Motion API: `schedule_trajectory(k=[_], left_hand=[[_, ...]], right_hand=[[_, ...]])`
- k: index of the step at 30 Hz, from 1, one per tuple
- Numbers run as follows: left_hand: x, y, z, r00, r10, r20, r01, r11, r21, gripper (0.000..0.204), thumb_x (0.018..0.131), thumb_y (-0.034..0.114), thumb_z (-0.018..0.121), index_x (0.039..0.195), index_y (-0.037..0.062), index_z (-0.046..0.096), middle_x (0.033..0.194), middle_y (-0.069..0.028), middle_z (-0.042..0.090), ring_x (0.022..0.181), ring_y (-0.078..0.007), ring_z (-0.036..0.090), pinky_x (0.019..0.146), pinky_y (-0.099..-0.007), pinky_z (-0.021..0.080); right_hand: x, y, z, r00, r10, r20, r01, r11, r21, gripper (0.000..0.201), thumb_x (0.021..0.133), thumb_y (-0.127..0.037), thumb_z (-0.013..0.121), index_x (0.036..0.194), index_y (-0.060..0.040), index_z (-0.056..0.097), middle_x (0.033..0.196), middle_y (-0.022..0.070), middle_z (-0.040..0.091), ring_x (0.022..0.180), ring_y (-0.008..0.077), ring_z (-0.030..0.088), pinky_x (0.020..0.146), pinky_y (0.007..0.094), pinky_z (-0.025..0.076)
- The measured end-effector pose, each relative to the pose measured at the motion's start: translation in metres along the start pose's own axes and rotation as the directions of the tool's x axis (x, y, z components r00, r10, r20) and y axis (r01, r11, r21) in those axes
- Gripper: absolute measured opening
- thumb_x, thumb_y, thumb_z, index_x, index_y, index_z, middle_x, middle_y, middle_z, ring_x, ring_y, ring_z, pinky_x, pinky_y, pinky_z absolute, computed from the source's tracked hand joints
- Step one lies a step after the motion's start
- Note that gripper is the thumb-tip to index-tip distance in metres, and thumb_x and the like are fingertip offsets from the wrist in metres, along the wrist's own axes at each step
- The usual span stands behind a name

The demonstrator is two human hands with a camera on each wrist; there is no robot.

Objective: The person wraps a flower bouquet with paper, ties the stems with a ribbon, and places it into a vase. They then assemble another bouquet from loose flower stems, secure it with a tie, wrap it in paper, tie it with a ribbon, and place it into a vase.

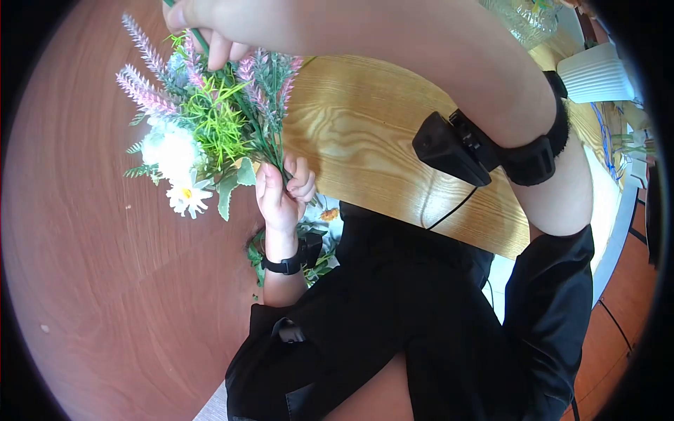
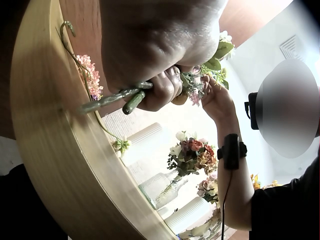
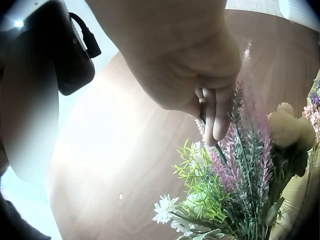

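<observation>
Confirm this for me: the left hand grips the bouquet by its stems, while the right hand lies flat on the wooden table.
Not quite. The right hand isn't lying flat; the head view shows it pinching a green stem at the flowers. The left hand does grip the bouquet by its stems.

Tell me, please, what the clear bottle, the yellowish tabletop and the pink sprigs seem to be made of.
The clear bottle looks like shiny glass, perhaps plastic: it is see-through. The yellowish tabletop looks like varnished wood or laminate: swirling grain under a glossy reflection. The pink sprigs look like matte plastic, given their evenly repeated tips, though uncertain.
</observation>
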State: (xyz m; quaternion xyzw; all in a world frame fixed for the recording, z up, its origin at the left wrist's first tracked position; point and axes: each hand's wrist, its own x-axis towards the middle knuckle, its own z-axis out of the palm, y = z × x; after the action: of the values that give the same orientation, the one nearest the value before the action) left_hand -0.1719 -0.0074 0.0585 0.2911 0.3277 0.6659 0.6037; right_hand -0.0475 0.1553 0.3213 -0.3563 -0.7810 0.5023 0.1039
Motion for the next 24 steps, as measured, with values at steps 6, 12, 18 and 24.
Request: schedule_trajectory(k=[6,12,18,24], left_hand=[[0.0,-0.005,0.002,1.0,0.028,-0.008,-0.028,0.999,0.024,0.039,0.103,0.045,0.045,0.098,0.0063,0.048,0.065,0.0024,0.032,0.051,-0.0065,0.025,0.045,-0.0224,0.019],[0.003,-0.016,-0.005,0.999,0.007,-0.05,-0.004,0.998,0.066,0.041,0.099,0.049,0.051,0.092,0.0096,0.045,0.064,0.0026,0.03,0.052,-0.0074,0.024,0.045,-0.024,0.019],[-0.002,-0.024,-0.014,0.993,-0.098,-0.058,0.1,0.995,0.022,0.041,0.1,0.048,0.05,0.084,0.0114,0.039,0.066,0.0029,0.028,0.054,-0.008,0.023,0.048,-0.0242,0.018],[-0.005,-0.041,-0.018,0.97,-0.177,-0.166,0.193,0.977,0.09,0.027,0.099,0.033,0.052,0.083,0.0147,0.041,0.068,0.0048,0.029,0.055,-0.0071,0.024,0.05,-0.0243,0.018]], right_hand=[[0.05,0.108,0.026,0.661,-0.721,-0.208,0.69,0.692,-0.211,0.021,0.081,-0.013,0.062,0.095,0.0032,0.063,0.086,0.0173,0.067,0.075,0.0279,0.064,0.064,0.036,0.048],[0.036,0.1,0.016,0.746,-0.659,-0.099,0.644,0.751,-0.145,0.023,0.087,-0.016,0.067,0.079,0.0057,0.067,0.073,0.011,0.067,0.059,0.0177,0.066,0.054,0.031,0.052],[0.017,0.071,-0.005,0.925,-0.38,-0.01,0.36,0.865,0.349,0.03,0.09,-0.015,0.07,0.115,0.0003,0.061,0.089,0.0041,0.067,0.061,0.0094,0.065,0.05,0.0209,0.049],[0.017,0.086,-0.013,0.879,-0.406,-0.25,0.459,0.861,0.218,0.022,0.091,-0.008,0.068,0.111,0.0014,0.065,0.09,0.0037,0.069,0.07,0.0086,0.066,0.059,0.0219,0.052]])
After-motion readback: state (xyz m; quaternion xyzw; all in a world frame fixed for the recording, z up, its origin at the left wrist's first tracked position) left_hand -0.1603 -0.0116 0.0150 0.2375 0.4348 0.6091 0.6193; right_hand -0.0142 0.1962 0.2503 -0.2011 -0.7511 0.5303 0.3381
